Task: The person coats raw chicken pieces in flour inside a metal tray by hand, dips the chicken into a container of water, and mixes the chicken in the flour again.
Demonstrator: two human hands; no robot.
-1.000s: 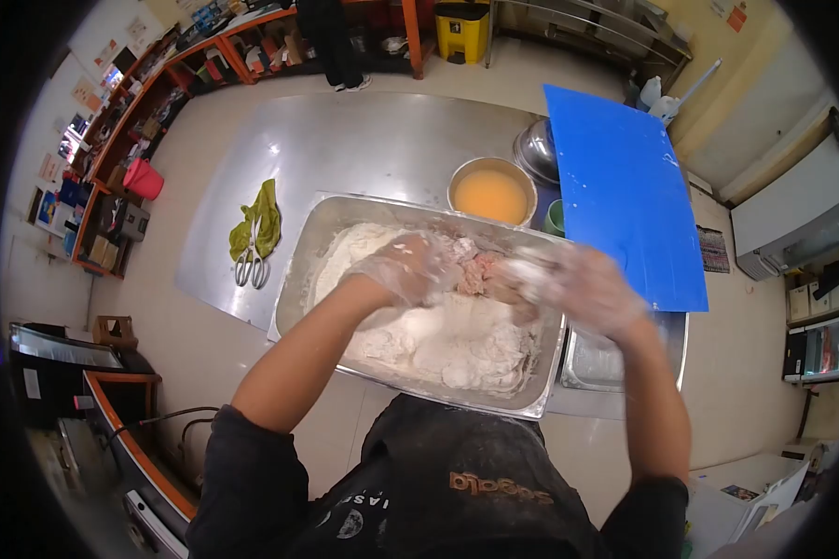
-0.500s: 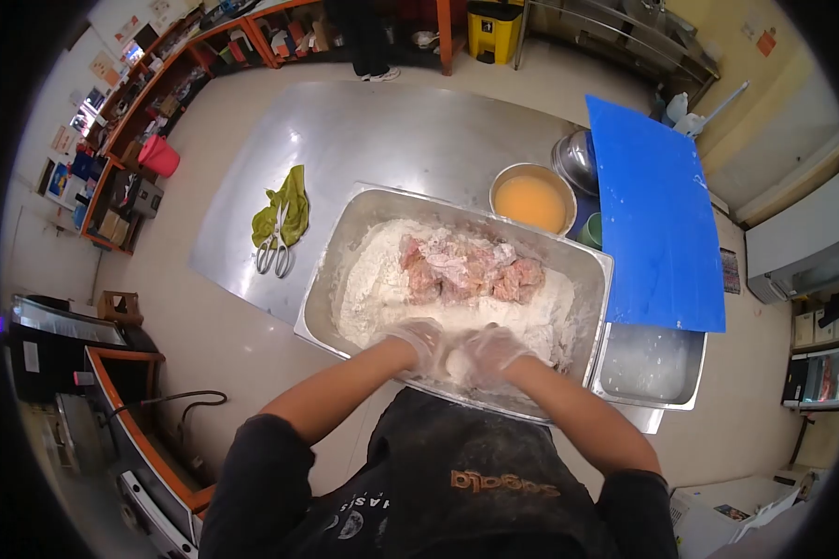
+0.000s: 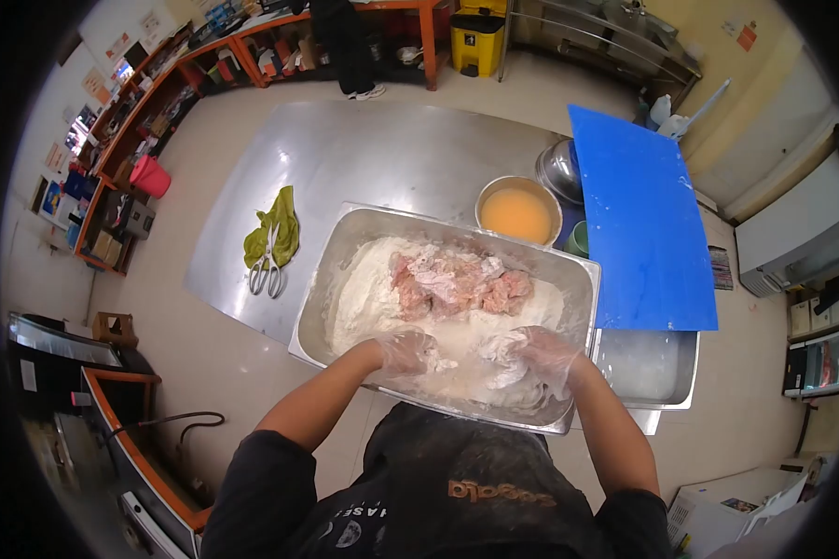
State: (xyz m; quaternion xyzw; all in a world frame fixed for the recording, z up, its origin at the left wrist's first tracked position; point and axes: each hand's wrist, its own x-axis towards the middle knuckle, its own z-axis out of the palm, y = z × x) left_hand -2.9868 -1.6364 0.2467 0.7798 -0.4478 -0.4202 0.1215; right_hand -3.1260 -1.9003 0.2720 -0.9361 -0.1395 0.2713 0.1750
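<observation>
A deep metal tray [image 3: 583,317] holds white flour [image 3: 364,293] and pieces of raw meat [image 3: 452,284] dusted with flour, which lie toward the far side. Both hands wear clear plastic gloves coated in flour. At the near left of the tray, my left hand [image 3: 406,353] is in the flour, its fingertips partly covered. My right hand [image 3: 536,356] is at the near right with clumps of flour about its fingers. The two hands are apart, and neither touches the meat. What the fingers grip, if anything, is hidden by flour.
Beyond the tray stand a bowl of orange liquid [image 3: 517,216], a metal bowl [image 3: 559,171] and a green cup [image 3: 578,239]. A blue board [image 3: 643,224] partly covers a second tray [image 3: 648,368]. Scissors [image 3: 267,270] lie on a green cloth [image 3: 275,228]. A person [image 3: 342,47] stands far off.
My hands left the meat area, came together at the tray's near edge, and are now spread apart in the flour. The meat came into full view. The camera view has shifted slightly.
</observation>
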